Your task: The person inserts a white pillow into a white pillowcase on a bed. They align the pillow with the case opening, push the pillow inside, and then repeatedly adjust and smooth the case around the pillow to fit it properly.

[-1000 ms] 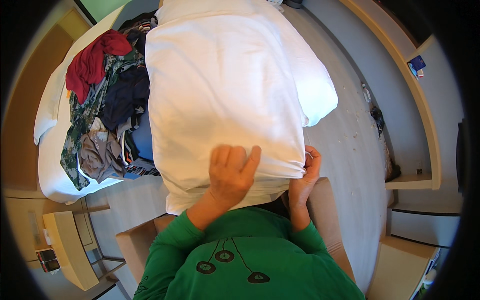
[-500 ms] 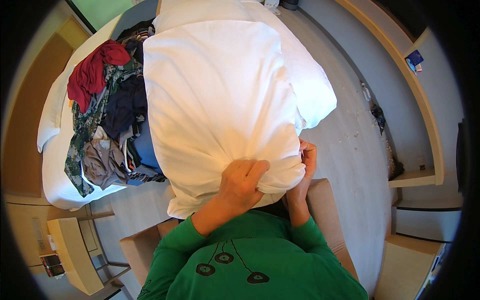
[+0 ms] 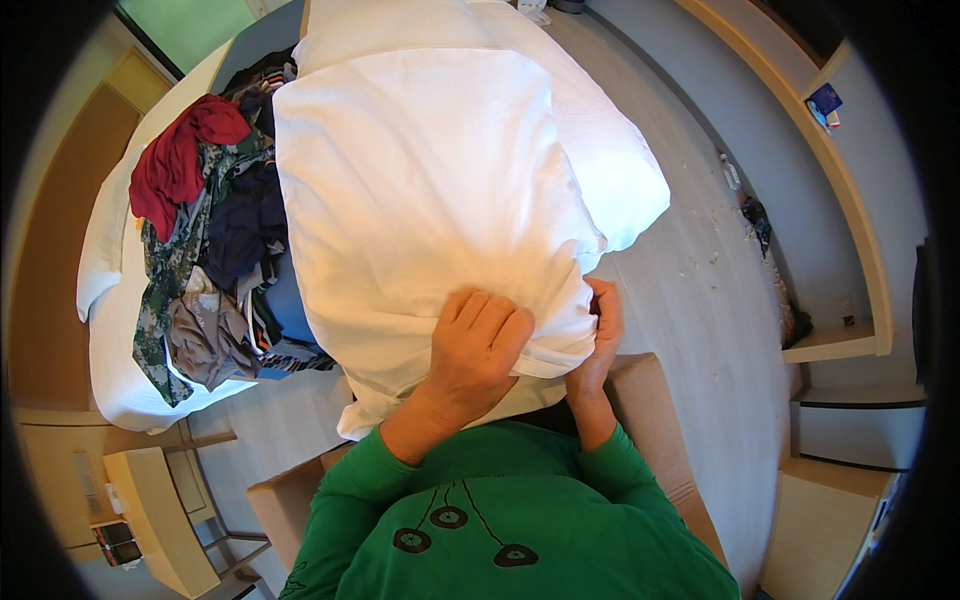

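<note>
And here we are at the centre of the frame, where a large rectangular white cloth pillow (image 3: 420, 190) fills the view, its near end bunched right up against the wearer's front. The bare left hand (image 3: 472, 345) is on top of that near end, knuckles up and fingers curled into the fabric; the fingertips are hidden, so I cannot tell whether cloth is pinched inside. Over at the right-hand corner, just right of centre, the bare right hand (image 3: 597, 335) has the edge gripped between thumb and fingers. Creases fan out from both hands across the cloth! Both arms come up from the lower edge in a long-sleeved green top (image 3: 480, 545) (three dark discs printed on the chest, dangling from drawn lines). Behind, at upper centre right, plump white bedding (image 3: 630, 190) shows past the pillow's side. Upper left, it's a heap: a crumpled red cloth garment (image 3: 185, 160) lies above a green camouflage-patterned garment (image 3: 160, 345), with a crumpled grey-brown garment (image 3: 210, 340) close by. Lower right of centre, a tan upholstered armrest (image 3: 650, 410) stands beside the right forearm.
</note>
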The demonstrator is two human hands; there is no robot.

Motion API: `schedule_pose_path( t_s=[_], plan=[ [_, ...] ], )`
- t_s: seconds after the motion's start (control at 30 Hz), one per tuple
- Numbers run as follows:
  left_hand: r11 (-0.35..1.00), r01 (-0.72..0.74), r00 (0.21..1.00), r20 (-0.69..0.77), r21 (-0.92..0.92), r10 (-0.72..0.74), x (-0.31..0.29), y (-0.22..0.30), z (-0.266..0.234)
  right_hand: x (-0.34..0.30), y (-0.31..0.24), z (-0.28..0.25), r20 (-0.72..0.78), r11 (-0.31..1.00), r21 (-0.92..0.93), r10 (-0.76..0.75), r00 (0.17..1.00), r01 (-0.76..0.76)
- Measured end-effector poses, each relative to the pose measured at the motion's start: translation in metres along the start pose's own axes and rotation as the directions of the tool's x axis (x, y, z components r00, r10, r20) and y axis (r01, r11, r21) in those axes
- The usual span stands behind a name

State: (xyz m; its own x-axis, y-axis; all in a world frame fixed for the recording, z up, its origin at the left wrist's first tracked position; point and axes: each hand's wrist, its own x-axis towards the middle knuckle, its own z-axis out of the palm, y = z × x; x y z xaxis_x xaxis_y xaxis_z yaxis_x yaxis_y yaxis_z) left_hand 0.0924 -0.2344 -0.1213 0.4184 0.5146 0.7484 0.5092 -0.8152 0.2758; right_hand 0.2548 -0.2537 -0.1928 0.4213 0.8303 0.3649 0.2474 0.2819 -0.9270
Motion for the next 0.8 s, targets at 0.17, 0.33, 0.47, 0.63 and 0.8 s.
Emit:
schedule_pose_path(
  t_s=[0.17, 0.33, 0.47, 0.63, 0.8],
  plan=[
    [0.994, 0.108, 0.992, 0.068, -0.031, -0.106, -0.009, 0.007, 0.005, 0.004, -0.004, 0.002, -0.012, 0.96, 0.277, 0.043, 0.999, -0.038],
    [0.996, 0.084, 0.995, 0.049, 0.029, -0.086, -0.009, -0.001, 0.008, -0.003, -0.007, 0.002, 0.001, 0.879, 0.467, 0.105, 0.994, -0.093],
    [0.967, 0.049, 0.996, 0.064, 0.25, -0.067, 0.001, -0.019, -0.009, -0.007, -0.016, -0.001, 0.086, 0.932, 0.331, 0.128, 0.988, -0.15],
    [0.966, -0.016, 1.0, -0.02, 0.259, 0.022, 0.012, -0.019, -0.013, -0.005, -0.015, 0.005, 0.08, 0.961, 0.146, 0.223, 0.972, -0.233],
    [0.997, -0.001, 1.0, -0.022, 0.074, 0.003, 0.013, -0.016, 0.001, 0.012, 0.002, 0.01, -0.066, 0.969, 0.246, 0.027, 0.997, -0.01]
  ],
)
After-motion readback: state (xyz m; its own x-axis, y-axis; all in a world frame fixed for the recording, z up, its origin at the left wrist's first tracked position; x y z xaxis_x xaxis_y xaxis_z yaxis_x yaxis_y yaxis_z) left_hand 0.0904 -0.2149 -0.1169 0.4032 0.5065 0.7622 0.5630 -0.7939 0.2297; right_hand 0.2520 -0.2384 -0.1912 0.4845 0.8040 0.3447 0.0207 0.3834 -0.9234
